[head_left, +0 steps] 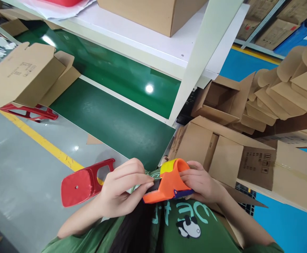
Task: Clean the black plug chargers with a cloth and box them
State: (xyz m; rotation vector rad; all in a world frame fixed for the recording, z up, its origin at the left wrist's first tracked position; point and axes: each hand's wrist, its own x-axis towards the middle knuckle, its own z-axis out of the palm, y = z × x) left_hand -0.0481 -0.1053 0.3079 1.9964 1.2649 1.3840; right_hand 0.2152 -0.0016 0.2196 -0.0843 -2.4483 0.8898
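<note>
An orange tape dispenser (166, 188) with a dark blue part on its lower side is held close to my green shirt. Yellow shows on the upper edge of its round end, by the tape roll (168, 167). My right hand (200, 182) grips that round end, its fingers reaching into the ring. At the narrow front end, my left hand (125, 186) pinches thumb and forefinger together beside a dark strip. Whatever lies between those fingertips is too small to make out.
Ahead is a green-topped bench (116, 123) under a white shelf (142, 38) bearing a carton (142, 14). An open carton (29, 73) sits at the bench's left end. Red stools (81, 186) stand on the grey floor. Flattened and open cartons (227, 154) crowd the right.
</note>
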